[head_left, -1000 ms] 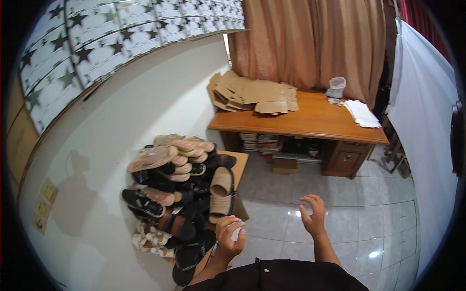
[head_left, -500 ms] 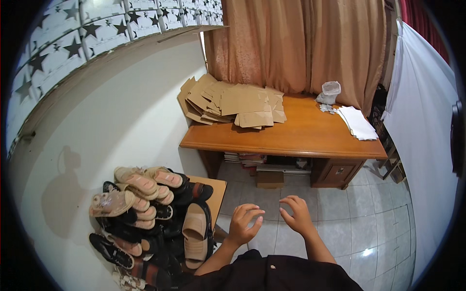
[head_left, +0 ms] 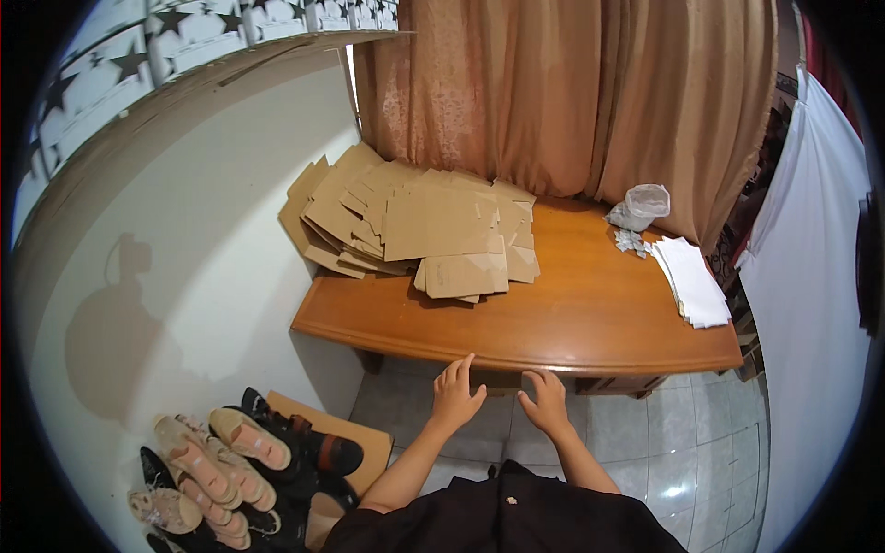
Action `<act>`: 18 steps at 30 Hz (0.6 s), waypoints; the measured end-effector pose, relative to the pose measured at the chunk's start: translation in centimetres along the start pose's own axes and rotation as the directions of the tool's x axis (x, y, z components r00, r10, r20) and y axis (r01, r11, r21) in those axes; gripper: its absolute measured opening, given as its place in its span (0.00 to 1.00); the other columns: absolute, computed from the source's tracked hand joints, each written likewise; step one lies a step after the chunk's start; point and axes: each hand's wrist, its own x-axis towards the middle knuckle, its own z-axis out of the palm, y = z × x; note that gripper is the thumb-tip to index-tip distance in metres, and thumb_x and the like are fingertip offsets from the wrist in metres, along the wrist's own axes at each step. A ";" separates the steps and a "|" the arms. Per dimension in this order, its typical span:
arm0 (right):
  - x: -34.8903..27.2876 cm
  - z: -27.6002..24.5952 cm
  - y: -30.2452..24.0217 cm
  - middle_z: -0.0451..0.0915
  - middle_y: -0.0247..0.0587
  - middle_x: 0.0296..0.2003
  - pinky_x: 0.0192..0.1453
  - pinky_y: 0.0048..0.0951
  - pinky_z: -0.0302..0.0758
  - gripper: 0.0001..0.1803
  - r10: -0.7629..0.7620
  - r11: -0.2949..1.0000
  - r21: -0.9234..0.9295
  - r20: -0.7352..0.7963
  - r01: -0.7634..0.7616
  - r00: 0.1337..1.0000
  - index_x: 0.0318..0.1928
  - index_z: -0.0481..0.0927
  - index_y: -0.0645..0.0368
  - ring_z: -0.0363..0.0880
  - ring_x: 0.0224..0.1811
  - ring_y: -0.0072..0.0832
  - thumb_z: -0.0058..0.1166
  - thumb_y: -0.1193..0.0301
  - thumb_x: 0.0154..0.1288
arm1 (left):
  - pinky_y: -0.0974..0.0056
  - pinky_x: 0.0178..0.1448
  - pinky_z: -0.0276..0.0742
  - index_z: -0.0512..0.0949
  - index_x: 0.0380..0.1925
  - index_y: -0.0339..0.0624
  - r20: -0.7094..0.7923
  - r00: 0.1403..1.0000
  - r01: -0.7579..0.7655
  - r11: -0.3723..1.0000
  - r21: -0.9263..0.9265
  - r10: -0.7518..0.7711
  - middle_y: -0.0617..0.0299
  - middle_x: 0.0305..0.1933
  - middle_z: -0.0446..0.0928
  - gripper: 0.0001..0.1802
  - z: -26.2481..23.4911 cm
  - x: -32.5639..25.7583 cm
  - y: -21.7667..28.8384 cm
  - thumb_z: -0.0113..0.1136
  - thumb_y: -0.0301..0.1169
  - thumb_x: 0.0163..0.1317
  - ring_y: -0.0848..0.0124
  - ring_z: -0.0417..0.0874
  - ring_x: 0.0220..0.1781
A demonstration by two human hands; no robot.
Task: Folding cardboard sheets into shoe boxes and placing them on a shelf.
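Note:
Both of my hands hang in front of me, near the front edge of a brown wooden desk (head_left: pixel 590 323). My left hand (head_left: pixel 454 396) is empty with its fingers apart, its fingertips overlapping the desk's edge in view; whether they touch it I cannot tell. Also empty, my right hand (head_left: pixel 546 403) has its thumb held away from curved fingers. Flat brown cardboard pieces (head_left: pixel 442 221) lie in a loose heap on the desk's left part. At the right end are a stack of white paper (head_left: pixel 691 281), an open clear plastic bag (head_left: pixel 643 207) and several small silvery packets (head_left: pixel 631 242) beside it.
Several sandals and shoes (head_left: pixel 244 438) crowd a low surface with a tan edge (head_left: pixel 373 447) at my lower left. A white wall (head_left: pixel 212 212) bounds the left side, brown curtains (head_left: pixel 544 92) the back, and a white cloth (head_left: pixel 802 276) the right. Grey tiles (head_left: pixel 618 461) cover the floor.
The desk now looks nearer and larger, and the shoes have shifted toward the lower left. My hands have moved up to the desk's front edge in view, with the left fingers straighter.

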 end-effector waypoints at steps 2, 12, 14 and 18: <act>2.2 2.0 3.3 0.69 0.43 0.53 0.60 0.57 0.57 0.26 0.060 0.998 -0.043 0.093 -0.056 0.994 0.54 0.71 0.51 0.64 0.59 0.42 0.57 0.63 0.53 | 0.45 0.67 0.51 0.53 0.66 0.47 0.183 0.973 0.130 0.990 0.054 -0.138 0.47 0.65 0.55 0.42 4.1 3.4 -2.0 0.62 0.40 0.52 0.51 0.56 0.67; 13.6 5.4 16.4 0.52 0.40 0.68 0.63 0.72 0.46 0.31 0.094 0.981 -0.192 0.636 0.039 0.766 0.64 0.60 0.40 0.49 0.71 0.39 0.44 0.49 0.62 | 0.36 0.69 0.35 0.46 0.68 0.49 0.184 0.904 0.296 0.876 0.381 -0.385 0.44 0.71 0.42 0.48 14.2 21.8 -7.7 0.62 0.46 0.53 0.50 0.41 0.73; 16.5 5.3 17.3 0.47 0.39 0.70 0.64 0.71 0.45 0.32 0.097 0.978 -0.201 0.682 0.058 0.725 0.66 0.57 0.37 0.45 0.73 0.39 0.42 0.47 0.63 | 0.36 0.70 0.38 0.49 0.68 0.48 0.197 0.906 0.255 0.854 0.454 -0.375 0.47 0.72 0.44 0.47 14.9 24.1 -7.2 0.61 0.49 0.53 0.53 0.42 0.74; 21.3 6.0 18.4 0.50 0.39 0.70 0.64 0.71 0.45 0.34 0.086 0.984 -0.171 0.690 0.047 0.719 0.66 0.58 0.41 0.47 0.72 0.40 0.43 0.46 0.62 | 0.34 0.69 0.39 0.51 0.67 0.47 0.175 0.919 0.231 0.841 0.488 -0.354 0.50 0.72 0.46 0.42 16.2 25.2 -7.9 0.57 0.48 0.57 0.54 0.43 0.73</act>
